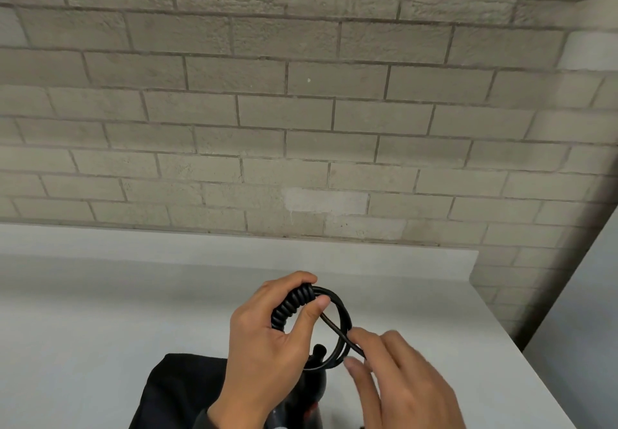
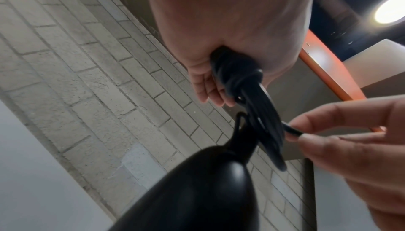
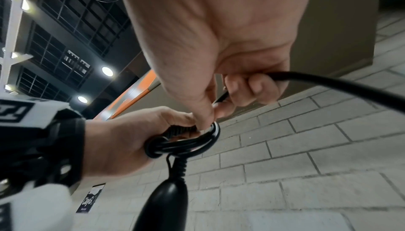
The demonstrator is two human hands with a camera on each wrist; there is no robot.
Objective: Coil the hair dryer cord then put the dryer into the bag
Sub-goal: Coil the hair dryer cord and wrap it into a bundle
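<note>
My left hand (image 1: 309,295) grips a bundle of black hair dryer cord (image 1: 337,328), its spiral section wrapped under the fingers and smooth loops hanging beside the thumb. My right hand (image 1: 356,348) pinches a free strand of the cord between thumb and forefinger just right of the loops. The black dryer (image 1: 311,392) hangs below the coil, its handle end (image 2: 197,191) close under the left wrist. A black bag (image 1: 174,392) lies flat on the table beneath my left forearm. In the right wrist view the cord (image 3: 328,82) trails away past my right hand (image 3: 213,115) to the right.
A white table (image 1: 100,311) runs up to a grey brick wall (image 1: 301,111). The table's right edge (image 1: 521,345) slants down beside a gap and another white surface.
</note>
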